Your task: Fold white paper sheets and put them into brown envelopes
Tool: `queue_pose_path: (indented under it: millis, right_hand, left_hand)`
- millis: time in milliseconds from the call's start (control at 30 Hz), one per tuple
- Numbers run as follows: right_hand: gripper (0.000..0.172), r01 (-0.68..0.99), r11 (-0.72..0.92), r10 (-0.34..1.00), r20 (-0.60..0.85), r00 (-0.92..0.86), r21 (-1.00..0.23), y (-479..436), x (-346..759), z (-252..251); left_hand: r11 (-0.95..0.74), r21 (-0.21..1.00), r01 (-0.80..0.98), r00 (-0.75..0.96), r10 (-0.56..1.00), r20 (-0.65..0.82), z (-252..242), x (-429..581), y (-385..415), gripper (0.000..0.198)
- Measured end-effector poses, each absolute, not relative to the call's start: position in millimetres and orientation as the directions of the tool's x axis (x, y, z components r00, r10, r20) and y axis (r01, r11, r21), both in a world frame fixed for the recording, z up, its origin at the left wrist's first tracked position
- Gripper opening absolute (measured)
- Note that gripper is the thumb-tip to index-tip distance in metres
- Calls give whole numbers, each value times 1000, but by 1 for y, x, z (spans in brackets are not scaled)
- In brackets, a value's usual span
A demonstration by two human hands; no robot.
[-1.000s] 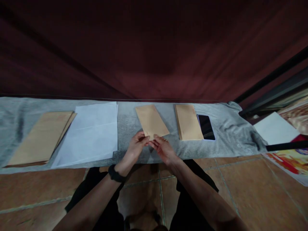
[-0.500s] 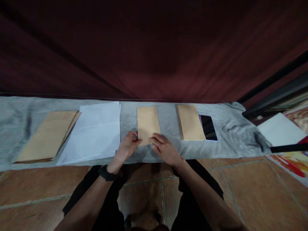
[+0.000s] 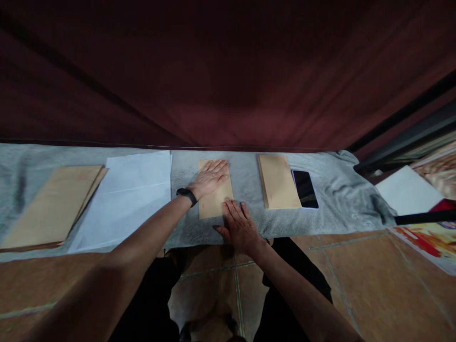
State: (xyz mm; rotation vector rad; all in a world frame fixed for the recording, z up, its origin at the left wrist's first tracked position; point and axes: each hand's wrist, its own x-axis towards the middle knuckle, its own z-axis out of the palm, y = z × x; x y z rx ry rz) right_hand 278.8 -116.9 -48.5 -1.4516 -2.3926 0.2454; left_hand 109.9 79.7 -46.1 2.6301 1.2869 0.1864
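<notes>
A brown paper envelope point(image 3: 210, 204) lies upright in front of me on a grey cloth point(image 3: 245, 183). My left hand point(image 3: 210, 178), with a black band at the wrist, rests flat across its upper part, fingers stretched to the right. At the lower right corner my right hand point(image 3: 240, 225) lies with fingers spread, the fingertips on the envelope's edge and the thumb over the cloth. Neither hand grips anything. Left of the envelope are white paper sheets point(image 3: 135, 194); to its right sits a stack of similar brown envelopes point(image 3: 280, 183).
Larger brown envelopes point(image 3: 53, 204) are piled at the far left. A phone point(image 3: 305, 189) lies beside the right-hand stack. A dark red curtain point(image 3: 228, 95) hangs behind the cloth. At the right are a black bar point(image 3: 423, 218) and a white board point(image 3: 409, 192).
My left hand has gone from the envelope's lower left corner up to its top and flattened out. My right hand has shifted slightly down and spread its fingers.
</notes>
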Motion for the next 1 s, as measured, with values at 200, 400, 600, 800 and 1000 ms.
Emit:
queue_pose_path:
  millis: [200, 400, 600, 800, 1000]
  right_hand:
    - [67, 870, 372, 928, 161, -336, -323, -117, 277, -50]
    - [57, 898, 328, 940, 193, -280, -293, -113, 276, -56]
    - [53, 918, 252, 956, 223, -188, -305, -100, 282, -62]
    - [52, 922, 259, 956, 214, -201, -289, -96, 286, -60]
    - [54, 895, 318, 945, 186, -271, -313, -102, 280, -55]
  left_hand:
    - [-666, 228, 711, 682, 731, 8, -48, 105, 58, 63]
    - [-710, 240, 662, 735, 678, -18, -49, 97, 21, 63]
    - [-734, 278, 619, 775, 629, -63, -44, 91, -16, 61]
    - [-746, 243, 620, 775, 630, -42, -46, 86, -53, 64]
    - [-761, 201, 616, 763, 640, 85, -50, 78, -88, 69]
